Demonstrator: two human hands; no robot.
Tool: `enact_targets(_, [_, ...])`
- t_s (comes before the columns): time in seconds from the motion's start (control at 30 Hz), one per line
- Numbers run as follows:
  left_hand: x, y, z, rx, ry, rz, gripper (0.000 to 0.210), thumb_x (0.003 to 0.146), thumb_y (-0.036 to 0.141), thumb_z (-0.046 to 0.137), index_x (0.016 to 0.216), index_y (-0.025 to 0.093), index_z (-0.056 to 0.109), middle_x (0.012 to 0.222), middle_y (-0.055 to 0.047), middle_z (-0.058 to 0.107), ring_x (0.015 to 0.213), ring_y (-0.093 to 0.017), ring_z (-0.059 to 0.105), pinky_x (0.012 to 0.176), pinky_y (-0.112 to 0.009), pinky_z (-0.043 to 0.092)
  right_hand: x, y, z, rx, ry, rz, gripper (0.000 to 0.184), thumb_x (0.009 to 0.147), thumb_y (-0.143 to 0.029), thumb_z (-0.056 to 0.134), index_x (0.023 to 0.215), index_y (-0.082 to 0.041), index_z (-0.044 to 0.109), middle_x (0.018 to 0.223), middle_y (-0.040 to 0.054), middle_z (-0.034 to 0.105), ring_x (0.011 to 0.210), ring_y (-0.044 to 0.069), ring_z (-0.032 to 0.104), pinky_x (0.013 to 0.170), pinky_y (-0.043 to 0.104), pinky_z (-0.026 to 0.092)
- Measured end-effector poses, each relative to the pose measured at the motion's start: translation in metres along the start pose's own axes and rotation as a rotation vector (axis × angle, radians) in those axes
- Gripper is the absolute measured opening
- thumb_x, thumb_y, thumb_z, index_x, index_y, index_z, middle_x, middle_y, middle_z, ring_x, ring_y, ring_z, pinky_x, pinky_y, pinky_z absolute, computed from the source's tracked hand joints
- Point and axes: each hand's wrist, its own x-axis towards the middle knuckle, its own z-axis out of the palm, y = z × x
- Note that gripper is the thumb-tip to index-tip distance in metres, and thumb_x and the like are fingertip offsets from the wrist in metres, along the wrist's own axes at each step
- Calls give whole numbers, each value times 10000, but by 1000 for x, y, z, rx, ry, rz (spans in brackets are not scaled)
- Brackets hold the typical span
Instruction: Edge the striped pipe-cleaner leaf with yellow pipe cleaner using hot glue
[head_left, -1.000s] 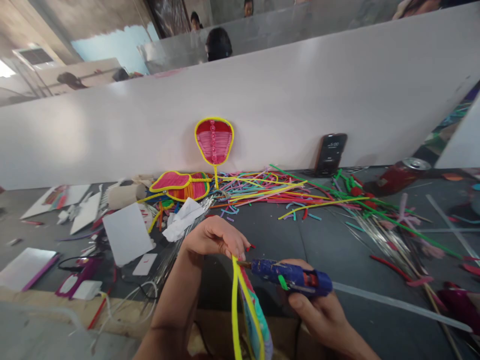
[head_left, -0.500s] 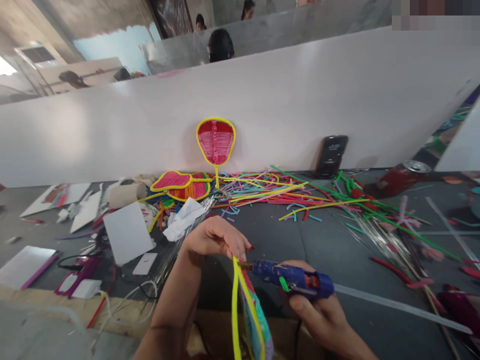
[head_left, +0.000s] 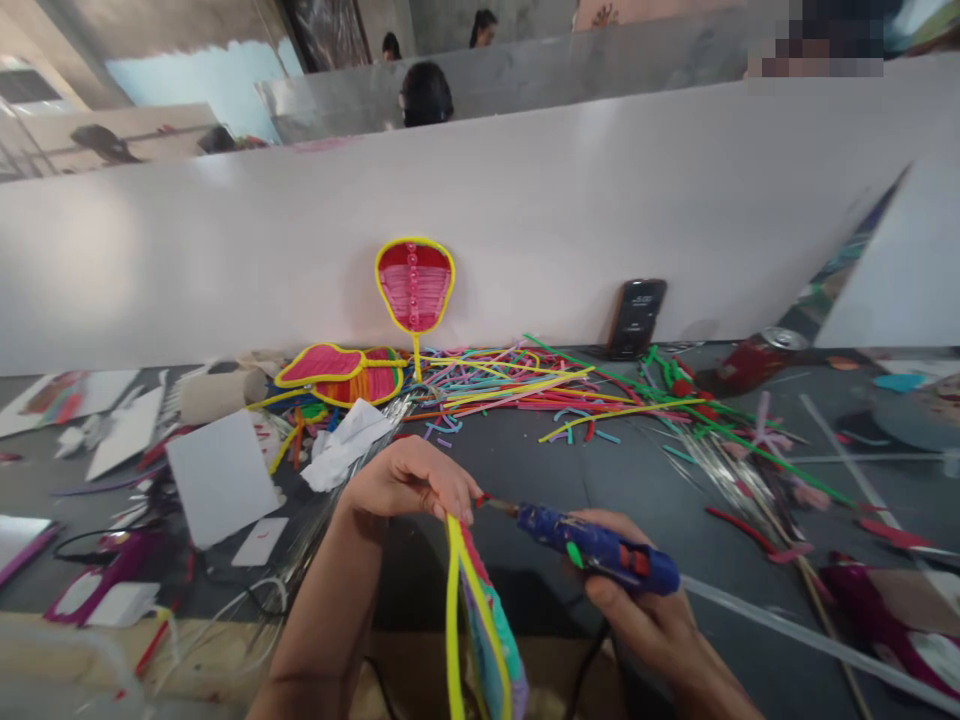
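Note:
My left hand (head_left: 416, 478) is closed, pinching the top end of a fan-like pipe cleaner piece (head_left: 501, 635). The piece hangs edge-on below my fingers, with a yellow rim and pink, teal and purple strips; its lower part runs out of the picture. A small red tip (head_left: 482, 499) pokes out beside my left fingertips. Wrapped in my right hand (head_left: 626, 600) is a blue glue gun (head_left: 592, 545), a long clear glue stick (head_left: 787, 625) trailing from its back. Its nozzle points left, right by the red tip; whether they touch I cannot tell.
A yellow-rimmed pink fan (head_left: 415, 290) stands against the white partition (head_left: 540, 210). Loose pipe cleaners (head_left: 502, 385) lie behind my hands. Farther right are a phone (head_left: 636, 318) and a drink can (head_left: 761, 360). White cards (head_left: 223, 480) and cables lie left.
The glue gun's nozzle has moved from the top edge of the pipe cleaner piece up to the red tip at my left fingers. The whole view has shifted slightly.

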Motion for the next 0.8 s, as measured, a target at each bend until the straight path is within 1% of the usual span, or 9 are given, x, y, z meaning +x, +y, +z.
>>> enact_targets(0.13, [1, 0, -2, 11, -26, 56, 92, 835, 213, 672, 856, 160, 744, 783, -120, 765, 777, -225, 734, 850, -374, 561, 5, 35, -23, -465, 27, 63, 397, 906, -278, 511, 1295, -229, 454, 1082, 101, 650, 918, 241, 649, 800, 346, 547])
enact_targets(0.2, [2, 1, -2, 26, -45, 55, 103, 844, 208, 660, 883, 169, 746, 793, -119, 765, 791, -228, 732, 855, -383, 561, 5, 59, -28, -728, -45, 112, 473, 887, -237, 497, 1353, -205, 426, 1080, 126, 651, 964, 293, 618, 839, 443, 528])
enact_targets(0.27, [2, 3, -2, 41, -55, 64, 118, 856, 193, 643, 913, 180, 746, 802, -113, 765, 789, -223, 730, 857, -392, 562, 3, 79, -32, -866, -108, 154, 509, 858, -180, 494, 1365, -186, 444, 997, 141, 660, 935, 316, 608, 810, 485, 524])
enact_targets(0.33, [2, 5, -2, 57, -49, 75, 132, 860, 179, 638, 936, 191, 745, 805, -105, 766, 782, -215, 729, 855, -393, 564, 2, 91, -38, -882, -149, 149, 508, 830, -196, 546, 1336, -195, 495, 1007, 147, 661, 941, 325, 604, 786, 492, 527])
enact_targets(0.43, [2, 5, -1, 71, -28, 65, 132, 857, 188, 647, 942, 201, 747, 801, -96, 767, 777, -206, 729, 860, -379, 565, 19, 97, -57, -827, -175, 96, 436, 817, -277, 610, 1251, -252, 571, 1232, 121, 599, 1101, 306, 565, 890, 472, 497])
enact_targets(0.5, [2, 5, -1, 75, -20, 53, 131, 857, 196, 649, 941, 202, 749, 801, -95, 767, 783, -204, 728, 865, -370, 563, 44, 105, -73, -802, -124, 87, 294, 872, -287, 556, 1155, -235, 620, 1336, 116, 529, 1218, 290, 498, 988, 475, 432])
enact_targets(0.57, [2, 5, -2, 83, -22, 46, 134, 860, 198, 646, 946, 199, 748, 805, -96, 767, 787, -203, 727, 869, -368, 561, 77, 121, -87, -803, -16, 128, 232, 941, -259, 458, 1072, -195, 638, 1297, 136, 550, 1271, 291, 450, 1041, 513, 365])
enact_targets(0.67, [2, 7, -3, 97, -36, 42, 143, 862, 185, 643, 961, 209, 743, 810, -85, 766, 785, -198, 726, 872, -367, 558, 124, 155, -96, -792, 99, 208, 201, 954, -260, 494, 1073, -167, 627, 1194, 115, 604, 1172, 271, 534, 984, 510, 422])
enact_targets(0.8, [1, 8, -5, 107, -40, 28, 146, 869, 193, 634, 971, 215, 736, 821, -81, 765, 797, -193, 725, 881, -363, 551, 164, 194, -91, -758, 184, 284, 326, 923, -322, 582, 1210, -170, 557, 1217, 85, 586, 1011, 219, 615, 843, 430, 531])
